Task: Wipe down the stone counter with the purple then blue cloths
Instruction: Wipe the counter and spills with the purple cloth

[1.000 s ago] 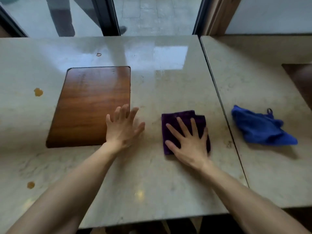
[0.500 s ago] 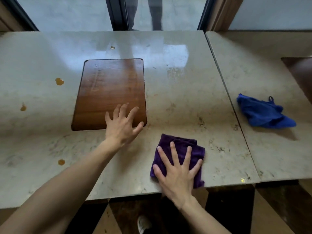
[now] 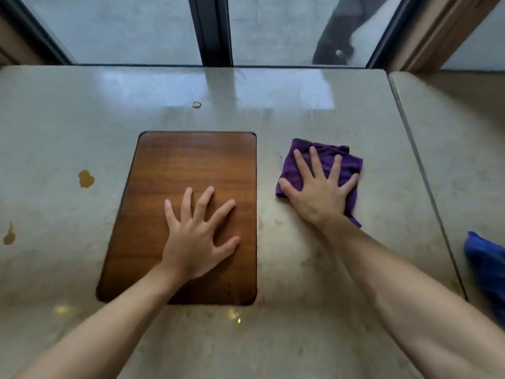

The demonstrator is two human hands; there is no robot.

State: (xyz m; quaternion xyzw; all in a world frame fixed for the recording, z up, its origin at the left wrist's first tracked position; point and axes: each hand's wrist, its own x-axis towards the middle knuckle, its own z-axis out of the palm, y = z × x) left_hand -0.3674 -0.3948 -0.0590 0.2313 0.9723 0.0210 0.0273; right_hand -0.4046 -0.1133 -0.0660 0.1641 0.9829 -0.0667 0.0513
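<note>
A folded purple cloth (image 3: 347, 162) lies on the beige stone counter (image 3: 314, 113), just right of a wooden inset panel. My right hand (image 3: 318, 191) presses flat on the cloth with fingers spread. My left hand (image 3: 198, 236) rests flat and open on the wooden panel (image 3: 175, 170), holding nothing. The blue cloth (image 3: 487, 269) lies crumpled on the neighbouring slab at the far right edge, partly cut off by the frame.
Brownish stains (image 3: 86, 178) mark the counter at the left, one more (image 3: 9, 236) near the left edge and a small ring (image 3: 196, 105) further back. A seam (image 3: 426, 173) divides the two slabs. A window (image 3: 123, 26) runs along the back; a person's legs (image 3: 337, 31) show behind it.
My right hand has pushed the purple cloth from the near counter edge away toward the window. The left hand now lies fully on the wooden panel. The view shifted left.
</note>
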